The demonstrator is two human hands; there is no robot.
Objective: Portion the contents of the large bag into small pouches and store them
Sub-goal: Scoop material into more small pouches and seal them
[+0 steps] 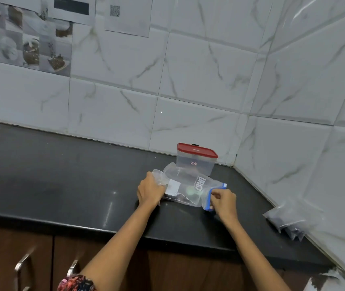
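**Zip bag held flat on the counter**

Where the clear plastic faces up, the large bag (190,189) shows white lettering that looks like "URO", and a white label patch near its left end carries nothing legible. It lies flat on the black counter (62,185), its blue zip strip (209,198) at the right end, with dark contents bunched along its near edge. The left hand (149,191) presses down on the bag's left end, fingers curled over the plastic. The right hand (223,200) pinches the blue zip strip between thumb and fingers. Just behind the bag stands a clear tub (195,163) with a red lid and a small red sticker too small to read; what it holds cannot be made out. Small pouches (289,219) of dark material lean against the tiled wall at the right.
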